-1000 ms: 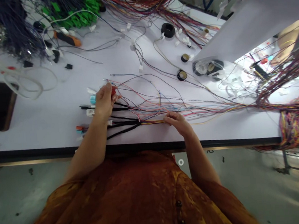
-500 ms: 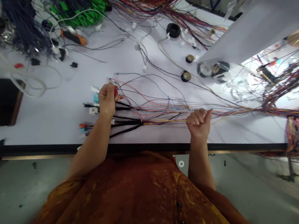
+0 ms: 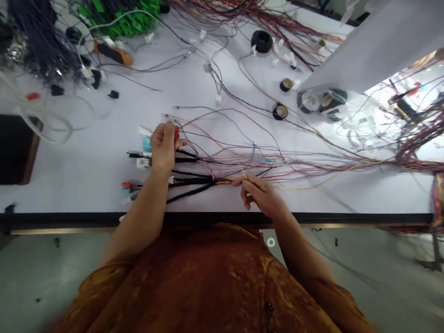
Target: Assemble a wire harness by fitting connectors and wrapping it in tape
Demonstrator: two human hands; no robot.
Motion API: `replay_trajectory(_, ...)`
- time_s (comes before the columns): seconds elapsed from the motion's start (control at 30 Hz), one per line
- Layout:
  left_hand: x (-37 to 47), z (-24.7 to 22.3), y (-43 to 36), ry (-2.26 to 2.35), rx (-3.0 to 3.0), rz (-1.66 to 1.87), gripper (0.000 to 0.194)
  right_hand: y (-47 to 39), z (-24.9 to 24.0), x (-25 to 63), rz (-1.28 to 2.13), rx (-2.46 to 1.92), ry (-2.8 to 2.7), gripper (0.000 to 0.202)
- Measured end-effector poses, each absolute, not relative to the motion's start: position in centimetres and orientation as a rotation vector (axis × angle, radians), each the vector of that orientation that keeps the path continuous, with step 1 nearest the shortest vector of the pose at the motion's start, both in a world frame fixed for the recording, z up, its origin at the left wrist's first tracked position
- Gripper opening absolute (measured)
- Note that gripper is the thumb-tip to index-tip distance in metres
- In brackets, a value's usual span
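My left hand point(image 3: 163, 144) is closed around a small red connector point(image 3: 176, 133), part of which shows past the fingers. Thin wires run off from it to the right. With thumb and forefinger my right hand point(image 3: 260, 195) pinches a yellow wire point(image 3: 305, 187), whose end sticks up above the fingertips. The wire loops back to the right into the long wire harness point(image 3: 346, 163). Between the hands lie black-sleeved branches point(image 3: 188, 182). They end at the left in a white connector point(image 3: 143, 163), a light blue connector point(image 3: 146, 144) and an orange connector point(image 3: 127, 185).
A phone point(image 3: 8, 149) lies at the left. Behind are an orange-handled tool point(image 3: 113, 53), a pile of green connectors point(image 3: 127, 22) and several tape rolls, one a black tape roll point(image 3: 261, 42). A pale panel point(image 3: 358, 35) slants in from the right. The table's black edge point(image 3: 327, 219) runs in front.
My right hand has moved left along the harness and turned, bringing the yellow wire's end up between its fingertips. My left hand keeps the red connector in almost the same place.
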State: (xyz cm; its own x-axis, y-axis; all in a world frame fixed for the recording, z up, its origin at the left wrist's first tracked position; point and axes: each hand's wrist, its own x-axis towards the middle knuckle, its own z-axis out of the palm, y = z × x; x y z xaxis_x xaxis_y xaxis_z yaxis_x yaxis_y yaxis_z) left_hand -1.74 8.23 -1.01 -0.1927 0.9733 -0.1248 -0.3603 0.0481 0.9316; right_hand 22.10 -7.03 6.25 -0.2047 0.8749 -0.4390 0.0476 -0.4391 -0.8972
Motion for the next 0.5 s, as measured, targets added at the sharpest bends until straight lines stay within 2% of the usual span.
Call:
replay_trajectory(0.17,-1.7,-0.8,8.2,1.11,0.79,1.433,0.039,-5.7,3.9,21.6,1.739,-1.478,-0.777,0.042)
replay_trajectory(0.3,-1.7,-0.6,8.2,1.129,0.781,1.427,0.04,-5.2,3.6,20.8,1.657,-1.606,-0.956,0.048)
replay_trajectory(0.5,-1.6,-0.6,8.3,1.13,0.789,1.435,0.041,-6.5,3.8,20.0,1.443,-1.608,-1.146,0.04)
